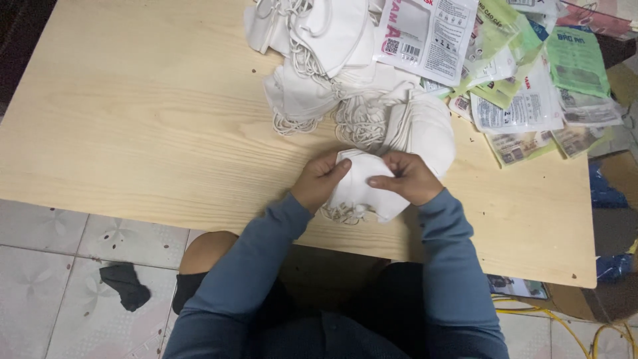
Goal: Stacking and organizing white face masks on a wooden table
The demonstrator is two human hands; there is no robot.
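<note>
**Inspector:** Largest item first. What carried the goods?

**Recorder:** A pale wooden worktop point(146, 126) filled most of the head view, set over a tiled floor point(53, 266).

**Inspector:** And on it?

**Recorder:** A heap of white face masks point(345, 73) with looped ear cords lay from about twelve o'clock down to the centre. At two o'clock a spread of flat printed packets point(531, 86), white and green, overlapped one another and ran to the far right edge.

**Inspector:** The item in hand?

**Recorder:** A single folded white mask point(359, 183) sat just below centre, near the worktop's front edge and touching the base of the heap. Its ear cords hung out at its six o'clock side.

**Inspector:** State of the hands?

**Recorder:** Both were on it. The left hand point(318, 183) held its nine o'clock edge, fingers curled shut on the fabric, thumb lying across the top. The right hand point(409, 178) held its three o'clock edge, fingers likewise closed on the mask, thumb pointing inward. Both sleeves were blue-grey.

**Inspector:** Anything smaller?

**Recorder:** A dark cloth scrap point(125, 286) lay on the floor at eight o'clock, well apart from the worktop. A yellow cable point(565, 326) trailed at five o'clock.
</note>
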